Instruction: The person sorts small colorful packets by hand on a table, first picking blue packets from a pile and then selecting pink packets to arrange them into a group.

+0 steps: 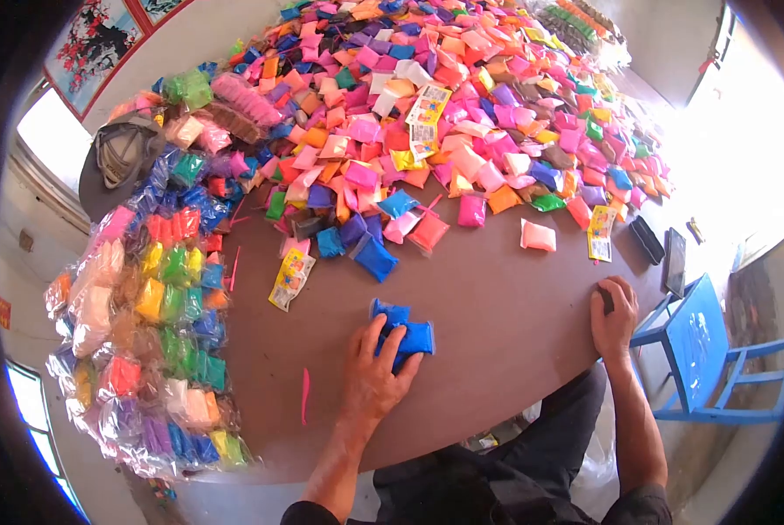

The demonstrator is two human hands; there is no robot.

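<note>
My left hand rests on a small cluster of blue clay-like packets in clear wrap, its fingers curled over them on the brown table. At the table's right edge, my right hand is closed with its fingers bent around a small dark object; I cannot tell what that object is. Beyond the left hand lies another blue packet, at the front of a large heap of colourful packets. A pink plastic stick lies left of my left forearm.
Bundled packets in clear bags line the table's left side, with a grey cap behind them. Printed yellow cards lie by the heap. A black case and a phone-like slab sit at right, above a blue stool.
</note>
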